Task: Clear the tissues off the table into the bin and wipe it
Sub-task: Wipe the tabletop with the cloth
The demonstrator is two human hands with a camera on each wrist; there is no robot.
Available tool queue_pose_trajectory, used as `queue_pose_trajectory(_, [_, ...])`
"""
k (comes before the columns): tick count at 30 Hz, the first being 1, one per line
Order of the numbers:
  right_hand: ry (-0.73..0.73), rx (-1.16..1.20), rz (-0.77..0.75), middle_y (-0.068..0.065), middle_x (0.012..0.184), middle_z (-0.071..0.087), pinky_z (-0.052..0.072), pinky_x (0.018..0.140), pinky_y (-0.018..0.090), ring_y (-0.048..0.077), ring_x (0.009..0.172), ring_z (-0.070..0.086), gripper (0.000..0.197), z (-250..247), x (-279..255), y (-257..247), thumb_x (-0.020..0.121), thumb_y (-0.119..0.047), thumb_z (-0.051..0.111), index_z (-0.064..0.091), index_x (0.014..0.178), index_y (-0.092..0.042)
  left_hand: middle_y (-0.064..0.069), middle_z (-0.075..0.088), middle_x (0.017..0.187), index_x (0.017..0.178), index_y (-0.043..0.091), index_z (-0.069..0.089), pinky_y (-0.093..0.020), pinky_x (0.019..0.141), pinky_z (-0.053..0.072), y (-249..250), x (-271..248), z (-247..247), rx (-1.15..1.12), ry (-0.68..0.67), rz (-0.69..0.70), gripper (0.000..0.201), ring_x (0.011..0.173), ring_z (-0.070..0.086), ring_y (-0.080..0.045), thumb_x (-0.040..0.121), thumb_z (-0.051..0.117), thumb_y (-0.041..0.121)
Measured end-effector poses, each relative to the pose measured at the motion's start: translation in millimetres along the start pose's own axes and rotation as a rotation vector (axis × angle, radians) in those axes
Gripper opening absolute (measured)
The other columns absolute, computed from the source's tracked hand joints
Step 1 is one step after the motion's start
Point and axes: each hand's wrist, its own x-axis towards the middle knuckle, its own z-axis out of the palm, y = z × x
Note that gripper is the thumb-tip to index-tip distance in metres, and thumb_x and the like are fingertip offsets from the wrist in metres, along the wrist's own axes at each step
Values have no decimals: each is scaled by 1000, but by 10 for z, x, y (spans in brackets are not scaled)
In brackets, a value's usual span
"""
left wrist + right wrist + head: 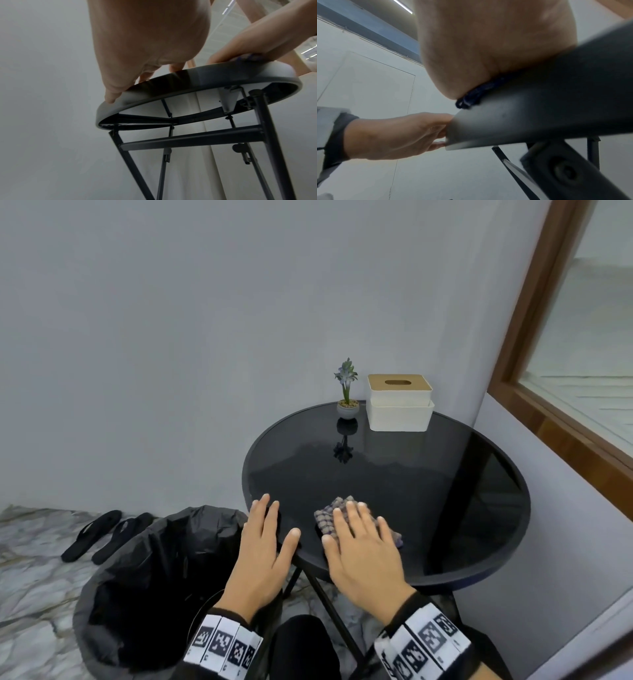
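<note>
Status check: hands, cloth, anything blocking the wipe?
Left hand flat on table edge. Right hand flat, pressing cloth. No tissues visible on top. Plant, tissue box at back.

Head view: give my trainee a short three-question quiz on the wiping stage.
1. True or false: the right hand presses flat on the checked cloth.
2. What stands next to the tissue box? A) small potted plant B) mug C) lamp
3. Fill in: the left hand rests on the table edge above the black-lined ____.

Key: 1 true; 2 A; 3 bin.
</note>
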Motion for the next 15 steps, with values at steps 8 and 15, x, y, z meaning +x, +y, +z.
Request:
queue_pose_trajectory(8, [37, -6, -170, -2, 147, 53, 26, 112, 38, 15, 139, 46, 53, -59, -309, 348, 98, -48, 35, 54, 140, -22, 6, 10, 164, 154, 18, 25, -38, 119, -6, 120, 58, 203, 163, 25, 38, 82, 151, -8, -9, 87, 12, 64])
queue_pose_trajectory(15, [0, -72, 11, -9, 161, 26, 11, 118, 29, 10, 150, 22, 70, -364, -377, 1378, 92, -56, 11, 32, 153, -28, 7, 9, 164, 155, 19, 21, -36, 120, -4, 121, 33, 174, 143, 4, -6, 80, 150, -9, -6, 91, 18, 67])
